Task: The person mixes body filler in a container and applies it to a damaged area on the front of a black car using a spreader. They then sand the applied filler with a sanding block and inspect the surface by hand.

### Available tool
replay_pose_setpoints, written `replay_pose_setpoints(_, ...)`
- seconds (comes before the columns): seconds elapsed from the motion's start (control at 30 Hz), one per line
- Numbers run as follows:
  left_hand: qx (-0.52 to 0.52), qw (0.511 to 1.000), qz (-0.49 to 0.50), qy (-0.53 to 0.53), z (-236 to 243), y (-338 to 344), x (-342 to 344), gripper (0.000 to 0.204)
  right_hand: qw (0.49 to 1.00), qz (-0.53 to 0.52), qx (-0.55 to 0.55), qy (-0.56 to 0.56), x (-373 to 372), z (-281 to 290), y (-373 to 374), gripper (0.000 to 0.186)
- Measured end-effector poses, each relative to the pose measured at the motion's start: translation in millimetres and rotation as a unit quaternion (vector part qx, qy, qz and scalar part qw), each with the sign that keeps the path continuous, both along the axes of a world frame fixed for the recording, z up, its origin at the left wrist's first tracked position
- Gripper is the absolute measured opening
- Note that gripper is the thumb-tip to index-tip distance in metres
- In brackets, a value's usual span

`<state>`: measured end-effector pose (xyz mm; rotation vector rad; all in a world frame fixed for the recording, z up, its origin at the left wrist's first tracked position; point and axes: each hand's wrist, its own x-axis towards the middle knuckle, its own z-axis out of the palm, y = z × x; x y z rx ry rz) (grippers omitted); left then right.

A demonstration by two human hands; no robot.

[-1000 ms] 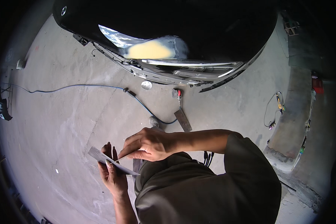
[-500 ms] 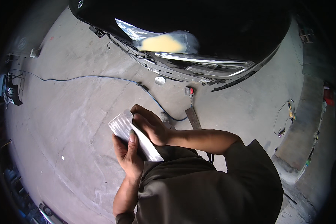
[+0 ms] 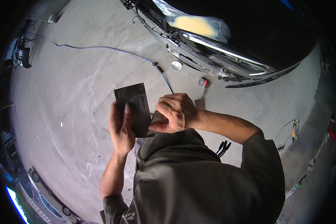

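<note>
Stretching across most of the view, the grey concrete floor [image 3: 82,82] carries a black car [image 3: 265,33], its front end at the upper right, with a long headlight [image 3: 231,56] and a pale yellow patch [image 3: 194,25] on the bodywork above it. A silver car [image 3: 48,198] shows small at the lower left. A blue hose [image 3: 100,47] crosses the floor and passes from sight behind the right hand [image 3: 177,112]. In front of the person's body, the dark rectangular plate [image 3: 136,106] is held up in the left hand [image 3: 123,128], thumb along its upper face and fingers around its left edge. Its long axis runs away from the body, the far end leaning slightly left. The left hand is the nearer, in contact with it; the right hand sits just beside the right edge, close to the near end, fingers curled and thumb reaching toward the plate. I cannot tell whether that thumb touches it or pinches something. No container can be made out near the hands. Beyond them lie a red-topped sander [image 3: 204,83] and a white round disc [image 3: 176,65].
</note>
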<state>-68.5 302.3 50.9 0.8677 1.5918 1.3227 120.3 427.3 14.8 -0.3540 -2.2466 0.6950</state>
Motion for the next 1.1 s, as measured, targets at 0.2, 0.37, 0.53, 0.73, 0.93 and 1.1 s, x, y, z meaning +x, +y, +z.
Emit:
replay_pose_setpoints(0.2,-0.032,0.998,-0.006,-0.047,10.0,-16.4,5.2,0.026,0.986,-0.142,-0.089,-0.024,-7.3,-27.3,33.2,0.055)
replay_pose_setpoints(0.37,-0.037,0.963,-0.141,-0.225,21.1,-27.8,-2.0,0.036,0.898,0.014,-0.419,-0.136,-20.5,-23.6,68.6,0.054)
replay_pose_setpoints(0.53,0.062,0.936,-0.092,-0.333,4.1,-25.0,-21.9,0.065,0.775,0.322,-0.544,-0.017,-19.0,-32.8,31.9,0.048)
replay_pose_setpoints(0.73,0.115,0.971,-0.049,-0.205,-18.9,-13.3,14.0,0.071,0.820,0.050,-0.554,0.139,-38.0,-17.6,3.9,0.029)
replay_pose_setpoints(0.93,0.037,0.967,0.122,-0.222,-61.1,-2.0,-6.2,0.053,0.890,0.151,-0.422,0.085,-36.1,5.9,-40.0,0.033)
replay_pose_setpoints(1.1,-0.031,0.971,0.169,-0.167,-50.4,-19.9,-27.9,0.035,0.965,0.092,-0.170,0.175,-22.4,-3.7,-45.3,0.030)
